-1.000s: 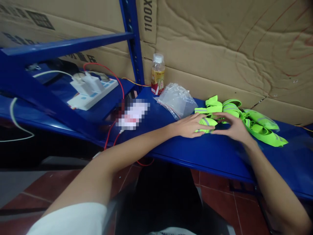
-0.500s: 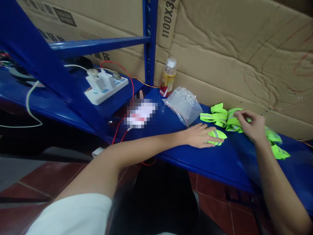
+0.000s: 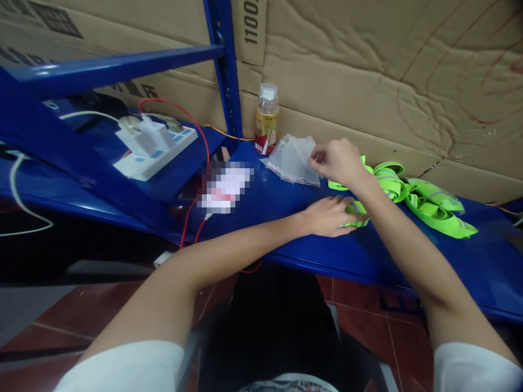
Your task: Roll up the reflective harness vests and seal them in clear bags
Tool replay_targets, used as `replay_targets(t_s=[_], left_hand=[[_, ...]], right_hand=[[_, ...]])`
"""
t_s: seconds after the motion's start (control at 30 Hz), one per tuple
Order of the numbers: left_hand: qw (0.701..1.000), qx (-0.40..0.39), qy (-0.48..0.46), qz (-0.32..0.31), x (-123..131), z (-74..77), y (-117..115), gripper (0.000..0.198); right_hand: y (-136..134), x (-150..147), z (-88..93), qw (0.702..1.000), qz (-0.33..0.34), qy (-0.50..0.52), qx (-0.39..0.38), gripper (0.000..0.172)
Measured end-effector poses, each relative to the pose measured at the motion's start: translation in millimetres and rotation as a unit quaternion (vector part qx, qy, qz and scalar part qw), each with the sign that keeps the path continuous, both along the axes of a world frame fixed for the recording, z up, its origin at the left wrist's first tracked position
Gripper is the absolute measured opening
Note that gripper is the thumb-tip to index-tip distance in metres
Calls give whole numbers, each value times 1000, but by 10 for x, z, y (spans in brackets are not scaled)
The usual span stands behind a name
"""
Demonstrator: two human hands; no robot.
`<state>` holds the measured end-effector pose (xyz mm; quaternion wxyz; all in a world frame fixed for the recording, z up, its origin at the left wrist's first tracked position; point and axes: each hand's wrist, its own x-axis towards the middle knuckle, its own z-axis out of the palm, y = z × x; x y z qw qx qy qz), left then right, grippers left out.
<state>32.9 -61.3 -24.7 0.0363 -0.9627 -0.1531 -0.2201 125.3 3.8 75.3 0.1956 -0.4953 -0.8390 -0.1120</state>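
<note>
A neon-yellow reflective strap (image 3: 354, 213), folded into a small bundle with a grey stripe, lies on the blue shelf. My left hand (image 3: 330, 216) rests over this bundle, with its fingers bent round and pressing it; part of it is covered. Farther back, my right hand (image 3: 337, 160) is at the right edge of some clear plastic bags (image 3: 294, 158). Its fingers are curled together on the bag's edge, and the fingertips are partly hidden. More rolled reflective straps (image 3: 388, 179) lie behind and right of my right forearm; one bundle (image 3: 437, 193) seems to be inside a clear bag.
Behind the bags stands a plastic bottle (image 3: 267, 120) with a yellow and red label. A blurred-out device (image 3: 224, 188) on a red cable lies to the left. A white power strip (image 3: 157, 155) sits beyond the blue shelf post (image 3: 226, 71). Cardboard (image 3: 347, 71) lines the back.
My right hand has moved left from the rolled straps to the plastic bags, and the bags have shifted slightly. My left hand stays on the folded strap. The view has turned a little.
</note>
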Motion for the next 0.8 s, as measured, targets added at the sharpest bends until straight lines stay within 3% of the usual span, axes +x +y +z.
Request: replay_targets(t_s=[0.17,0.3,0.4,0.5,0.57,0.67,0.8], left_hand=[[1000,2,-23,-4,-36,12,41,48],[996,-24,-82,-35,-128,97,178,46],[988,-46,-135,-66,-257,238,280,47],[982,-42,-170,-75,-356,348,330,48],[984,-33,-159,-74,-382,371,340,46],[992,-38,-112,-54,-389,351,353,43],[990,-102,-86,33,-420,334,409,44]], right_hand=[[94,535,375,970,-87,211,85,21],[-9,828,458,968,-86,158,175,25],[-63,925,335,985,-81,37,146,23],[26,962,94,999,-44,15,21,22],[132,972,-86,991,8,89,-97,34],[253,983,-319,940,74,251,-218,51],[282,1005,-520,903,60,376,-198,47]])
